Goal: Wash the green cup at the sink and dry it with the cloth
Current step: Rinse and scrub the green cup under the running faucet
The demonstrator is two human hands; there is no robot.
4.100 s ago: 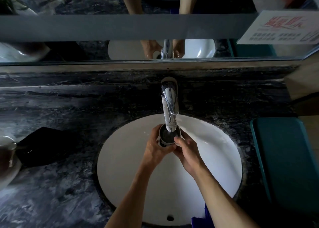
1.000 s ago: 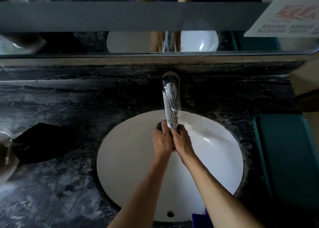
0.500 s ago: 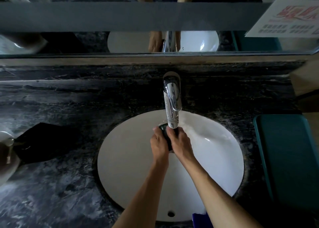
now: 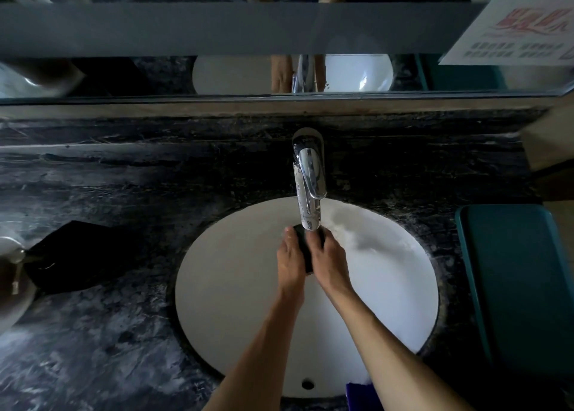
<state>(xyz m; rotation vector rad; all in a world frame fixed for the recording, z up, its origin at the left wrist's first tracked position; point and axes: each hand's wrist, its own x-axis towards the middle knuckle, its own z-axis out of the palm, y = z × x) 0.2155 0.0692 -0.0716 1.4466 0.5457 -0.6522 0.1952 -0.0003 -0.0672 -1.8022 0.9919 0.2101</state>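
Head view: dark marbled countertop (image 4: 102, 357) across the whole near field, mirror (image 4: 155, 75) along the far edge. Set into the middle, white oval basin (image 4: 236, 286), overflow hole at its near rim. Far right, teal tray-like object (image 4: 515, 286) lying flat, well apart from the work. Left of the basin, dark cloth (image 4: 77, 255) in a loose heap, probably parked within reach for the drying step, not yet begun. Chrome faucet (image 4: 309, 187) reaching from the far side over the basin, spout end right above the hands, so likely rinsing; stream itself hidden, though wet sheen on the basin wall to the right. Faint lettering on the faucet top, too small to read. Paper notice (image 4: 512, 34) at far right on the mirror, red characters and grey print, not legible. Left hand (image 4: 290, 263) and right hand (image 4: 329, 260) pressed close together under the spout, fingers curled round the green cup (image 4: 306, 252), seen only as a dark sliver between them; cup's tilt impossible to tell. Two-handed hold probably for turning and rubbing the cup while keeping it over the basin.
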